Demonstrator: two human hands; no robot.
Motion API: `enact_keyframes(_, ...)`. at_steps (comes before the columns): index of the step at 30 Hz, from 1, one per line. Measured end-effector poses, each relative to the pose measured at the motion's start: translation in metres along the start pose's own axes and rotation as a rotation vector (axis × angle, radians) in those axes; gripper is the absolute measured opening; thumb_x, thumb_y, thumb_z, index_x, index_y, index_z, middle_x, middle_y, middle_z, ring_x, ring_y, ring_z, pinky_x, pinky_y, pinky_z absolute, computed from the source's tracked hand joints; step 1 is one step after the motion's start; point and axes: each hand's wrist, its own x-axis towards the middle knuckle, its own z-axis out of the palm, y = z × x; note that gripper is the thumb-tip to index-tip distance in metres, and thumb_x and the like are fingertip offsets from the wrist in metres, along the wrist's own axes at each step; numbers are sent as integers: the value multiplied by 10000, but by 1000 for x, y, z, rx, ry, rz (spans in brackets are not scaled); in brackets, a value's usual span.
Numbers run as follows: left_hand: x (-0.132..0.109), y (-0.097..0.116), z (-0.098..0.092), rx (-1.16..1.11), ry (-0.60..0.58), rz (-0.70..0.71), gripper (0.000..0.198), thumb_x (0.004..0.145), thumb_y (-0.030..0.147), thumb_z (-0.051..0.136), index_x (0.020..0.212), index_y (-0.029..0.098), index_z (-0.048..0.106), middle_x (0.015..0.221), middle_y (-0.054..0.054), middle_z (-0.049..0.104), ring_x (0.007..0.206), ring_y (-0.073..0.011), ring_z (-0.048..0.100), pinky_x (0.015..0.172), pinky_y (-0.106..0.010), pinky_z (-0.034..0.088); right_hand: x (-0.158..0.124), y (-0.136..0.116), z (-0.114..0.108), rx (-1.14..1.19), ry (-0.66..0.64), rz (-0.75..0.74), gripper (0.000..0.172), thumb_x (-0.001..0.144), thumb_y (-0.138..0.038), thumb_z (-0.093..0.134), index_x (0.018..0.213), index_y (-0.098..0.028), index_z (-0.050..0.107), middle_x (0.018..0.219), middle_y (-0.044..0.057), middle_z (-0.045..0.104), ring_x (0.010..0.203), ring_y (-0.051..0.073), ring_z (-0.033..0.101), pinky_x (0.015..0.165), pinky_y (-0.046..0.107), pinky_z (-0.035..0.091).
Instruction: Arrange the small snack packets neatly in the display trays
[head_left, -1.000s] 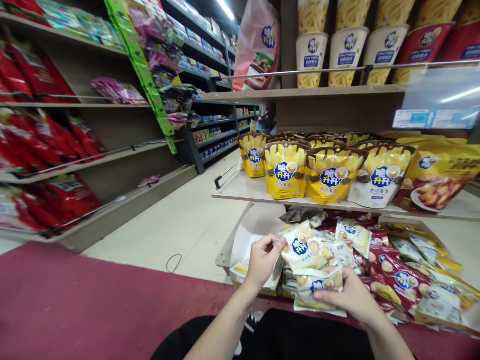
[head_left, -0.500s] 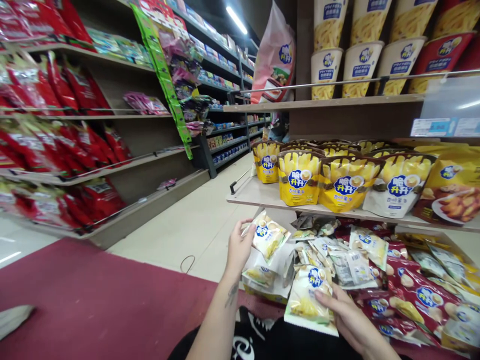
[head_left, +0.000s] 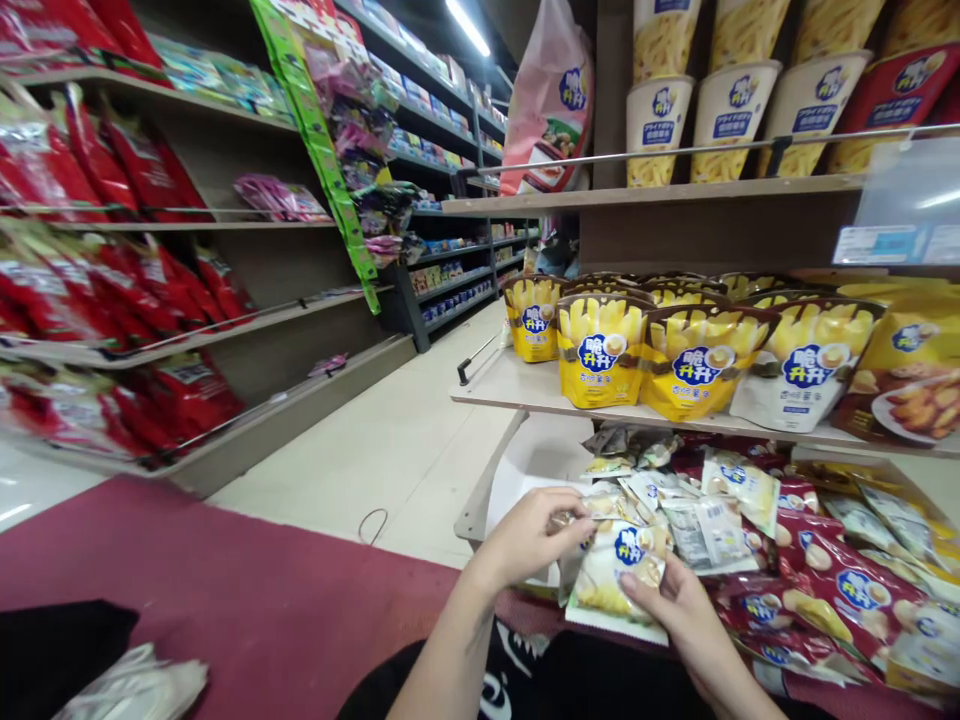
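Note:
My right hand (head_left: 675, 600) grips a small white-and-yellow snack packet (head_left: 611, 575) low in front of me, thumb across its face. Close beside its upper left corner is my left hand (head_left: 536, 535), with fingers curled and thumb pinched against them. A bit of shiny wrapper shows between them; most of what it holds is hidden behind the fingers. Just beyond both hands lies a heap of similar white packets (head_left: 709, 535), next to dark red packets (head_left: 855, 590).
A white box wall (head_left: 536, 465) stands behind my left hand. Above the heap, a shelf edge (head_left: 525, 403) carries yellow standing pouches (head_left: 600, 350); cups (head_left: 735, 115) stand higher. Another person's shoe (head_left: 135, 685) is on the red floor at lower left.
My left hand has come right and down from beside the box to the right hand's packet. The packet it held up is now mostly hidden. More of another person's foot has entered at lower left.

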Motion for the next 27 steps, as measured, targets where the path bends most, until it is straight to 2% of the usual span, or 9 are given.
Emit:
enact_keyframes(3, 1, 1, 4, 31, 20, 8, 199, 816, 379, 670, 833, 183, 701, 905, -36, 686, 873, -185, 617, 798, -270, 447, 2, -1, -3, 16, -16, -12, 626, 606, -413, 871, 1145, -207, 628, 1151, 95, 705, 1086, 289, 646, 961, 422, 507)
enact_keyframes(13, 4, -2, 4, 23, -28, 90, 321, 946, 316, 480, 717, 170, 650, 789, -34, 657, 772, -153, 601, 727, -242, 441, 2, 1, -3, -15, -48, -56, 619, 566, -365, 898, 1107, -192, 652, 1129, 108, 710, 1086, 303, 645, 1010, 470, 463)
enact_keyframes(20, 6, -8, 8, 109, 21, 70, 297, 956, 308, 453, 741, 181, 613, 741, -12, 628, 716, -139, 569, 680, -226, 407, 1, -3, -4, -43, -52, -71, 611, 562, -381, 896, 1093, -188, 664, 1109, 108, 718, 1064, 297, 657, 988, 448, 490)
enact_keyframes(24, 6, -12, 8, 176, 78, 69, 306, 951, 295, 458, 687, 184, 565, 680, -3, 591, 677, -139, 546, 658, -235, 395, 3, -3, -11, -182, -89, -93, 591, 640, -387, 853, 1153, -185, 639, 1131, 124, 705, 1053, 294, 665, 941, 424, 531)
enact_keyframes(27, 6, -14, 5, 185, 166, 59, 294, 951, 290, 455, 694, 188, 557, 702, -11, 607, 696, -147, 567, 669, -243, 409, -2, -11, -20, -390, -40, -137, 705, 688, -420, 810, 1301, -186, 552, 1177, 152, 676, 1079, 302, 654, 903, 423, 555)
